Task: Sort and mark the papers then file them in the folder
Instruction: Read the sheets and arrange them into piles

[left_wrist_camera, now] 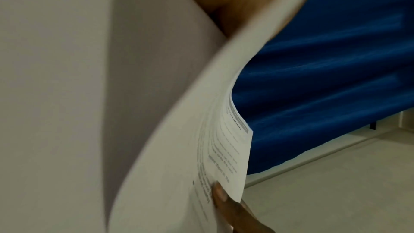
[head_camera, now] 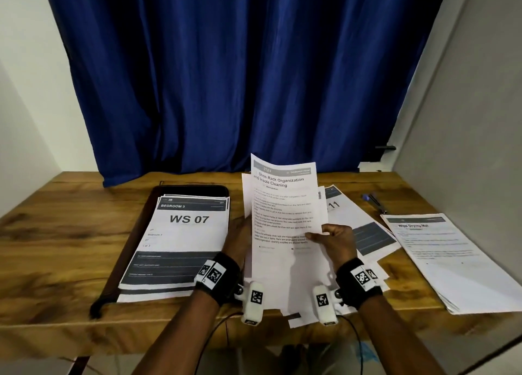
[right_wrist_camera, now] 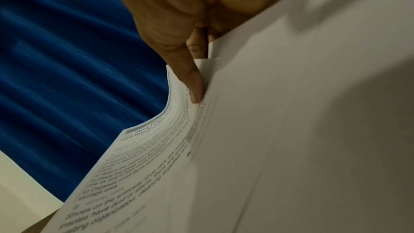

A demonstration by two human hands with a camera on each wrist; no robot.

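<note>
**Both hands hold up a sheaf of papers over the wooden table**

The held sheaf (head_camera: 282, 219) stands nearly upright above the middle of the table (head_camera: 70, 233), its front sheet headed "Shoe Rack Organization and Insole Cleaning". The right hand (head_camera: 336, 241) pinches the sheaf's right edge, thumb pressed on the printed face and the other fingers curled behind it; the right wrist view shows that thumb (right_wrist_camera: 190, 81) lying flat on the text. The left hand (head_camera: 238, 239) grips the left edge from behind, fingers wrapped round the back sheets; how those fingers lie is probably a loose curl, but the paper hides most of them. In the left wrist view only bent paper and the other hand's thumb tip are plain.

To the left, a stack topped by the "WS 07" sheet (head_camera: 186, 233) lies on the open dark folder (head_camera: 135, 222). Under and to the right of the hands, loose sheets (head_camera: 356, 224) lie fanned on the table, one showing "11". Further right lies another pile headed "Wipe Drying Mat" (head_camera: 446, 256). A blue pen (head_camera: 372, 200) lies just behind it. A blue curtain (head_camera: 240, 72) hangs behind the table.
</note>
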